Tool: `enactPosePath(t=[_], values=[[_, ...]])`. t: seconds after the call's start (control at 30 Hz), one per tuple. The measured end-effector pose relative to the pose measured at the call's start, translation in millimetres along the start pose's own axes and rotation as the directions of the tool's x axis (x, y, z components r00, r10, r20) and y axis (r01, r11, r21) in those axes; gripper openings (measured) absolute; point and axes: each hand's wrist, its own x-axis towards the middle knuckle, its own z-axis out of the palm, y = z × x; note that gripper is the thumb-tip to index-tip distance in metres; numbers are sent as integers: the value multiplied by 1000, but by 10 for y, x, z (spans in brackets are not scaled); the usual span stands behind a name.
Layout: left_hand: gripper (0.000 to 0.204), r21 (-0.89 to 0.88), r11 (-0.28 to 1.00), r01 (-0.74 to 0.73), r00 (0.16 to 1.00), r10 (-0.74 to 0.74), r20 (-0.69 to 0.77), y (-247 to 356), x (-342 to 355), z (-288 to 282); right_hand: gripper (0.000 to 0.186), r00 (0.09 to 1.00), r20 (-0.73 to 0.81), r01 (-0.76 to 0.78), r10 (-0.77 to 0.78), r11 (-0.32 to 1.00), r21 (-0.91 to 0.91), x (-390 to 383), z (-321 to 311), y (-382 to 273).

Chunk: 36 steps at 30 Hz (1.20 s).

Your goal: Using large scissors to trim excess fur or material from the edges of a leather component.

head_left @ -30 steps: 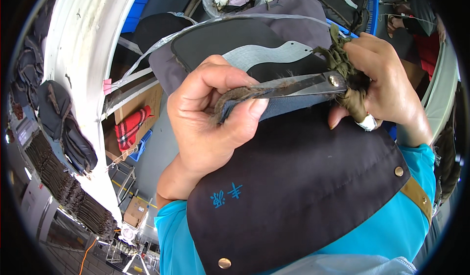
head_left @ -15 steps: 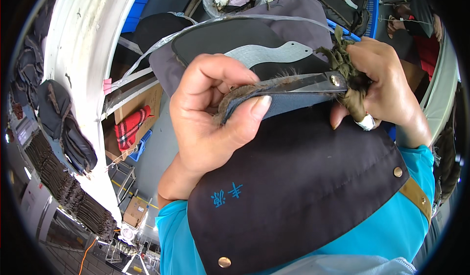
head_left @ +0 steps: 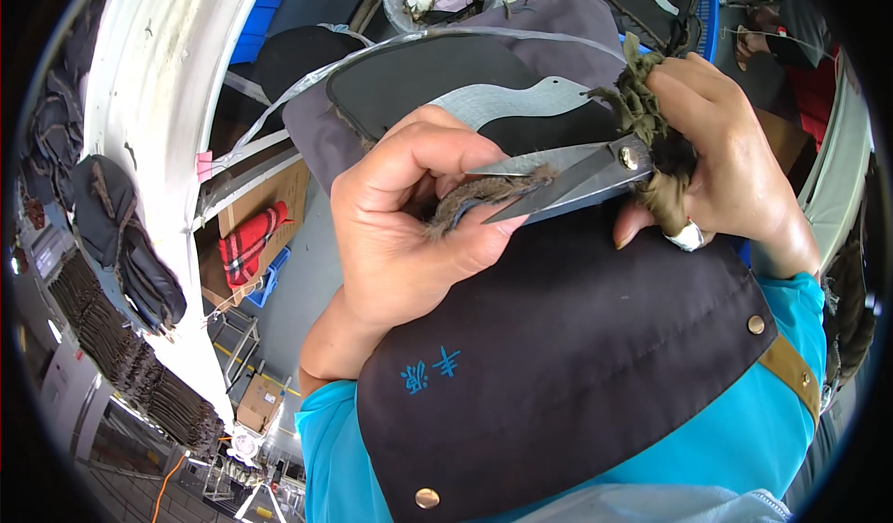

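Note:
My left hand (head_left: 395, 221) pinches a folded piece of brown fur with blue fabric (head_left: 488, 193) between thumb and fingers. My right hand (head_left: 716, 146) grips scissors (head_left: 600, 171), whose handles are bound in olive cloth strips (head_left: 642, 100) with a white wrap at the lower end. The scissor blades are spread, pointing left, with the fur edge between them. Both blade tips come close to my left fingers and thumb. Behind the hands, a wavy grey flat strip with a small hole (head_left: 512, 100) lies on dark fabric pieces (head_left: 419, 72).
A dark apron (head_left: 558, 337) covers my lap. Beyond the fabric stands a lined bin (head_left: 442, 11) with scraps, beside a blue crate (head_left: 709, 20) of dark fur-edged pieces. A white beam (head_left: 167, 104) runs along the left, near a carton (head_left: 270, 193) with red plaid cloth. Another person's hand (head_left: 749, 48) shows far right.
The scissor blades have gone from nearly together to spread around the fur. The piece in my left hand has turned, so less blue fabric shows. My right hand has shifted slightly.

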Motion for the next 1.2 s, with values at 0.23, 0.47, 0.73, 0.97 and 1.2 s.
enactPosePath(t=[0.23,0.47,0.73,0.97,1.2], values=[[29,-90,990,-104,995,104,-8,-84,10,-15,73,999,29,-41,40,998,40,-45,-21,43],[25,-138,982,-125,992,124,-16,-81,14,5,75,995,84,-50,45,997,50,-82,-60,60],[26,-215,976,-46,999,42,-22,-56,14,15,73,997,69,-40,34,996,79,-51,-20,87],[26,-179,982,-62,997,55,-45,-59,9,24,71,992,125,-15,7,998,62,-36,-76,83],[25,-196,979,-58,998,50,-49,-43,-6,38,66,997,75,-32,27,998,58,-61,-60,81]])
